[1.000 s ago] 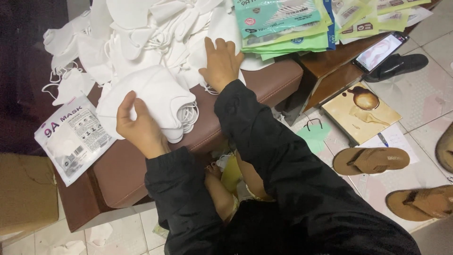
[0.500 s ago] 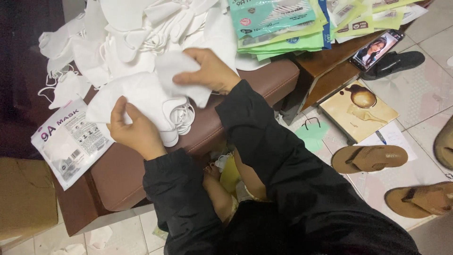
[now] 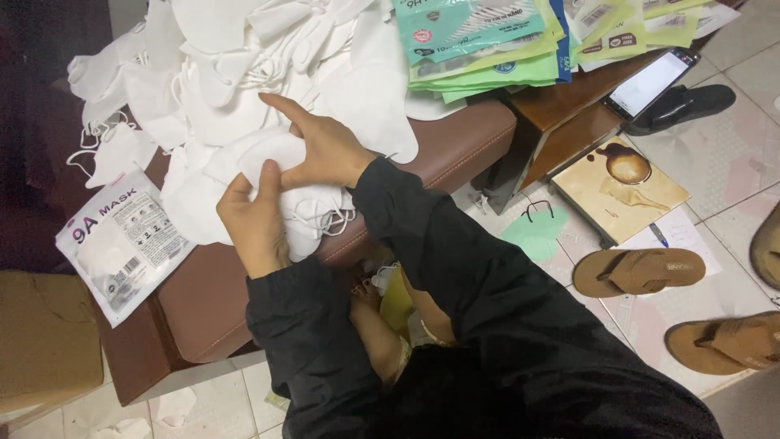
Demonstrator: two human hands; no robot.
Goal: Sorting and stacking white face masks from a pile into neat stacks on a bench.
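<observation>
- White face masks, a small stack [image 3: 268, 199], sit pinched between both hands on the brown padded bench [image 3: 211, 301].
- Left hand [image 3: 256, 223] curls its fingers shut around the stack's near edge, thumb on top.
- Right hand [image 3: 325, 150] lies over the stack with its fingers closed on the top mask, index finger stretched out.
- Behind lies a loose heap of white masks [image 3: 244, 57].
- A sealed mask packet [image 3: 122, 240] rests left of the hands.
- Green packets [image 3: 479, 41] are piled further right.
</observation>
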